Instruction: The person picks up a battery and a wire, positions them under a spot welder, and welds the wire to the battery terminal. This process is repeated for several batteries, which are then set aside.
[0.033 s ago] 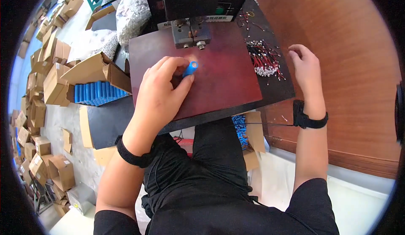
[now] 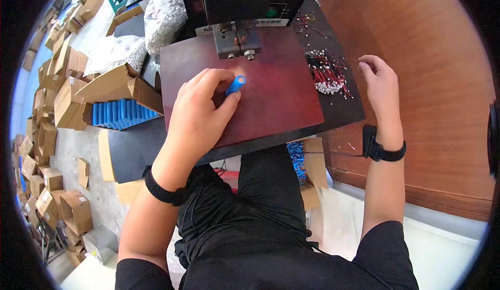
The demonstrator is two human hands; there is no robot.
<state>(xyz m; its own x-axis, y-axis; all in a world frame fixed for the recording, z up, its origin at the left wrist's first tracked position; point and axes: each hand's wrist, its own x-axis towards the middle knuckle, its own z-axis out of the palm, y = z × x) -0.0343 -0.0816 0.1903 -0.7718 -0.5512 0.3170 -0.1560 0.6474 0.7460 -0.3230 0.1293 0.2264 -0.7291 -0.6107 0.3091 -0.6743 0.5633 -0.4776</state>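
A blue cylindrical battery cell (image 2: 237, 84) lies tilted on the dark red board (image 2: 276, 102), its bare metal end turned up and away from me. My left hand (image 2: 200, 105) grips the cell between thumb and fingers, just in front of the metal head (image 2: 237, 44) of a black machine (image 2: 239, 3). To the right, my right hand (image 2: 380, 82) is raised beside the pile of red and black wire leads (image 2: 329, 76) with white connectors. Its thumb and forefinger pinch what looks like a thin wire lead, only faintly visible at the fingertips.
An open cardboard box (image 2: 122, 84) of upright blue cells stands at the left. Bags of small white parts (image 2: 165, 22) sit behind it. A brown wooden panel (image 2: 427, 113) rises on the right. Below the table is a box of blue cells (image 2: 297, 162).
My right hand has shifted slightly to the right, and a thin line now shows by its fingertips. My left hand stays on the battery cell with hardly any movement.
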